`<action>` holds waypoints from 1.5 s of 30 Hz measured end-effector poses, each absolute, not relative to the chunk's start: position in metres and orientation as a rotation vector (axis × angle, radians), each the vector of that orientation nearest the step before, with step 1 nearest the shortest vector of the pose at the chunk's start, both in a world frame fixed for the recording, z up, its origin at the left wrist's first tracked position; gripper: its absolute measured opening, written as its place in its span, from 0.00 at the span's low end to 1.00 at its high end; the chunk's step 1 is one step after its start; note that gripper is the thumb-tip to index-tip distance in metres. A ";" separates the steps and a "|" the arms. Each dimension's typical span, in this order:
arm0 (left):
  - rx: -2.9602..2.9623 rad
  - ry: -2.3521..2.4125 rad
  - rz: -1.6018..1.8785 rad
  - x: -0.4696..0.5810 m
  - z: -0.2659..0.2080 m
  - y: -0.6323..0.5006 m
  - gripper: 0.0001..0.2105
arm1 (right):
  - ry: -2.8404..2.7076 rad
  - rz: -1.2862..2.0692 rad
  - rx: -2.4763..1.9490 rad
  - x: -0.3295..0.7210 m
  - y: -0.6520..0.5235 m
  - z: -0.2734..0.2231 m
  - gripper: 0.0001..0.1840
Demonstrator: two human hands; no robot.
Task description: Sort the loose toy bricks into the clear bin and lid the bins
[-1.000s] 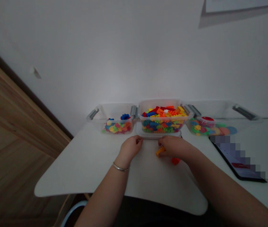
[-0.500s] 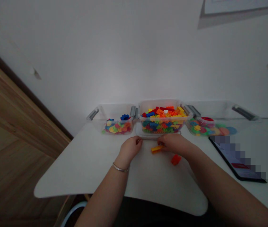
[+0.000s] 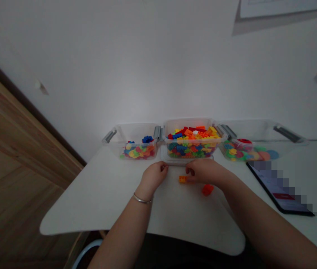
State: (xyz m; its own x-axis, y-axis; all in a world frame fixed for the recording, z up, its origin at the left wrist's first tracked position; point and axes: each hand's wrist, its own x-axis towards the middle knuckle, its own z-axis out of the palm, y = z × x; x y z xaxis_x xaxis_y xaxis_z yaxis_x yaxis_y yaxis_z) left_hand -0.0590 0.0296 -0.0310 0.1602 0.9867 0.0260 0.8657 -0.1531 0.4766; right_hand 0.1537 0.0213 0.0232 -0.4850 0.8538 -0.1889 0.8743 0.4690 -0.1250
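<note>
Resting on the white table (image 3: 102,194), my left hand (image 3: 154,176) has its fingers curled in, close to the front edge of a clear lid (image 3: 175,162). Whether anything is inside those fingers is hidden. My right hand (image 3: 204,171) reaches in from the right with bent fingers on a yellow-orange building brick (image 3: 183,179). The brick's right end is covered by the fingertips. Below that hand a red-orange brick (image 3: 208,189) lies loose on the table.
Behind my hands stands a clear box of mixed bricks (image 3: 194,141). To its left is a box of colourful pieces (image 3: 140,149), to its right a box with coloured discs (image 3: 249,154). A tablet (image 3: 278,194) lies at the right. Behind everything rises a wall (image 3: 152,67).
The yellow-orange brick has turned from a tilt to nearly level under my right hand's fingers. My left hand and the red-orange brick have stayed in place.
</note>
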 end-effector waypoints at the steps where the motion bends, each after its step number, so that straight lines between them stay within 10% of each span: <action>1: 2.092 1.769 0.477 -0.059 -0.031 0.030 0.13 | 2.584 -0.339 1.527 0.154 0.021 0.022 0.16; 13: 2.111 1.755 0.495 -0.058 -0.029 0.029 0.13 | 3.057 -0.253 1.631 0.165 0.025 0.037 0.17; 20: 2.109 1.778 0.456 -0.058 -0.027 0.027 0.13 | 3.101 0.498 2.548 0.200 0.042 0.039 0.08; 27: 2.094 1.782 0.467 -0.059 -0.028 0.027 0.13 | 2.821 0.531 2.880 0.221 0.062 0.020 0.10; 45: 2.098 1.784 0.468 -0.058 -0.029 0.028 0.13 | 2.874 0.428 2.444 0.211 0.059 0.026 0.28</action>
